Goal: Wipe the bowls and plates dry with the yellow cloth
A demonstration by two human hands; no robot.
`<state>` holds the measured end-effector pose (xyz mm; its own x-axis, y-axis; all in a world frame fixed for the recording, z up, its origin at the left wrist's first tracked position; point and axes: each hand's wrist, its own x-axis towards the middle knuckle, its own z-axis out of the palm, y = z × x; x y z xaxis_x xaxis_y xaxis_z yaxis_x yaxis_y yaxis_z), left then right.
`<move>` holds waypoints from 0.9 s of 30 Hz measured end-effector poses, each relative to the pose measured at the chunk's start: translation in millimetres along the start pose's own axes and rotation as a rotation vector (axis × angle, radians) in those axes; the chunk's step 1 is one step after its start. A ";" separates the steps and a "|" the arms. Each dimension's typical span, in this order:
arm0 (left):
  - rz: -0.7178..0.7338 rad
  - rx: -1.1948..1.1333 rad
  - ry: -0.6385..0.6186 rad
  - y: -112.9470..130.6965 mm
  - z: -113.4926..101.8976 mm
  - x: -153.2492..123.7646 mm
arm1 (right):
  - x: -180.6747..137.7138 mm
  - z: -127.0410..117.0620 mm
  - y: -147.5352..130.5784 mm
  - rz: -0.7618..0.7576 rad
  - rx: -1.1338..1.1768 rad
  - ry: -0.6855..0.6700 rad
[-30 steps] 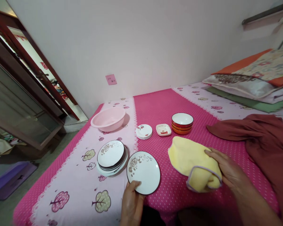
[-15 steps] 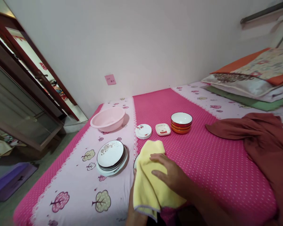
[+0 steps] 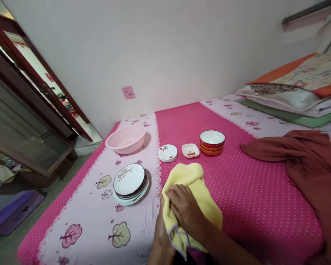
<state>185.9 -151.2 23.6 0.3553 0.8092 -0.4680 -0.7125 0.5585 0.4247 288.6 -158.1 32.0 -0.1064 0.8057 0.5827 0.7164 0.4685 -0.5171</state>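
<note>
A yellow cloth (image 3: 205,200) with a purple-stitched edge is bunched between my hands at the front of the bed. My right hand (image 3: 183,208) is closed on it, its fingers curled and pressing down. Behind the cloth, my left hand (image 3: 161,217) supports a dark-rimmed white plate, now almost wholly covered; the left fingers are mostly hidden. To the left lies a stack of dark-rimmed plates (image 3: 129,180). Beyond the cloth are small flowered plates (image 3: 167,152), square dishes (image 3: 190,150) and stacked orange-red bowls (image 3: 212,142).
A pink basin (image 3: 126,140) stands at the far left of the bed (image 3: 176,121), near the wall. On the right lie a reddish-brown garment (image 3: 300,158) and a pile of folded bedding (image 3: 292,90). A purple bin (image 3: 13,211) is on the floor at left.
My right hand has gone from spread over the cloth to gripping it, moving left and down. The cloth has shifted and now covers the white plate's rim that showed before.
</note>
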 end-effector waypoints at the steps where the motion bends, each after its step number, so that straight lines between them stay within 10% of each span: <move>1: -0.006 0.004 -0.010 1.4 3.7 -0.6 | 6.1 -1.3 2.0 -0.012 -0.016 0.014; 14: 0.265 0.017 -0.019 10.6 37.6 -0.9 | 33.0 -18.8 57.4 0.073 -0.308 0.149; 27: 0.009 -0.004 -0.081 20.5 45.3 -2.0 | -18.0 -11.5 19.1 0.047 0.013 0.168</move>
<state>198.0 -133.1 68.4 0.3967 0.8261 -0.4001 -0.7180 0.5509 0.4254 312.1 -167.8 18.8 0.0441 0.7554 0.6538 0.7089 0.4375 -0.5532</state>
